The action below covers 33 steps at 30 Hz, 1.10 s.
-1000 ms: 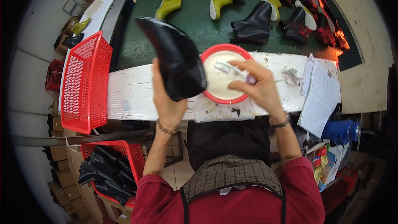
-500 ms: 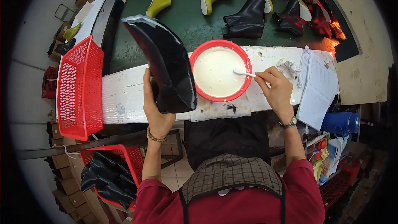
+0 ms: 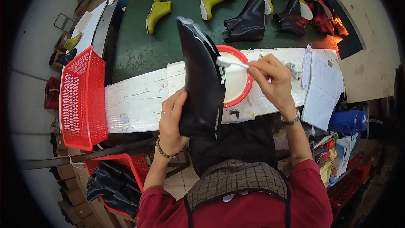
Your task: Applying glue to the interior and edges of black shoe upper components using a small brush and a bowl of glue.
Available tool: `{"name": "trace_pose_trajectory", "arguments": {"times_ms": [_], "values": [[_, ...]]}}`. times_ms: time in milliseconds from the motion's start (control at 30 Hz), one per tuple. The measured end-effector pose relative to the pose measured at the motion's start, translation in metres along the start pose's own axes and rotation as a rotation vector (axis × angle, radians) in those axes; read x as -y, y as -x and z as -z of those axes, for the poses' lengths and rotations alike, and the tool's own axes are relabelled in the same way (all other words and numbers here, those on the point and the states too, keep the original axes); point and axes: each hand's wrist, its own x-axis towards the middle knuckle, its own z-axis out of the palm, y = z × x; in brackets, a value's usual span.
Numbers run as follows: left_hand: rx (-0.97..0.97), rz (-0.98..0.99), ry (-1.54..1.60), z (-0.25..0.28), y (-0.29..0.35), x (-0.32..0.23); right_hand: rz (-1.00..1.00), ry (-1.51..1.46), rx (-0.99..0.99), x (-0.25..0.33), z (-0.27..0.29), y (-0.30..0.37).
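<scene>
A black boot upper (image 3: 198,84) stands tilted in my left hand (image 3: 171,122), whose fingers are closed round its lower part. White paste streaks its right edge and its tip. In my right hand (image 3: 274,82) I hold a small white toothbrush (image 3: 231,62) by its handle. The bristle end touches the pasted edge of the boot upper. Behind the boot upper, partly hidden by it, is a red bowl (image 3: 244,97) of milky white liquid (image 3: 234,80) on the white bench (image 3: 139,105).
Yellow lasts (image 3: 158,13) and black boot uppers (image 3: 247,21) stand on the green belt (image 3: 139,46) beyond the bench. A red basket (image 3: 84,97) stands at left, another (image 3: 137,164) below with black pieces. Papers (image 3: 324,88) and a blue bottle (image 3: 348,121) are at right.
The toothbrush has come out of the bowl and moved left onto the boot upper's edge. My left hand has brought the boot upper rightward and nearer, turning it so its side shows.
</scene>
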Motion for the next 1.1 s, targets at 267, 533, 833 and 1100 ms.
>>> {"name": "trace_pose_trajectory", "arguments": {"times_ms": [267,533,833,1100], "values": [[0.071,0.015,0.077,0.004,0.011,0.003,0.291,0.049,-0.145,-0.018,-0.008,-0.051],[-0.019,0.101,0.048,0.002,-0.002,0.009,-0.037,-0.175,0.266,0.011,0.003,0.01],[0.0,0.017,0.074,-0.003,-0.012,0.006,0.091,-0.135,-0.023,-0.01,-0.003,-0.023],[-0.258,0.033,0.143,-0.024,-0.022,0.028,0.088,-0.251,0.082,0.006,-0.014,0.027]]}}
